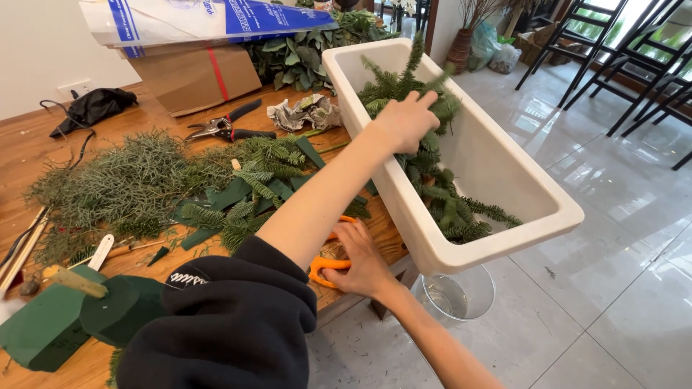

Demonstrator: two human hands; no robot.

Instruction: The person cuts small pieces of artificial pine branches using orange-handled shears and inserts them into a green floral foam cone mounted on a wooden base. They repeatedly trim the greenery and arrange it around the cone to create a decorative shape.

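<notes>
- Fir sprigs point(432, 180), dark green and short-needled, lie inside a long white rectangular planter trough point(504, 173) that juts off the table edge at the centre right of the frame.
- Left hand point(405, 121), its arm crossing over from the lower left in a black sleeve, reaches into the trough's upper end and presses on the sprigs there; its fingers curl over the greenery, but I cannot tell whether they clasp a stem or only push it down.
- Right hand point(362, 263) lies flat at the lower centre of the frame, fingers spread over orange-handled scissors point(328, 268) on the wooden table point(144, 108), touching rather than gripping them.
- Judged from this, the step in hand is bedding greenery into the trough, which is filled only along its near wall.
- More cut fir and feathery green cuttings point(108, 187) lie heaped at the centre left, black-and-red pruning shears point(227, 126) above them.
- Dark green floral foam blocks point(50, 324) sit at the lower left.
- A next move would call for a firm hold on one stem and care that the overhanging trough is not tipped.
</notes>
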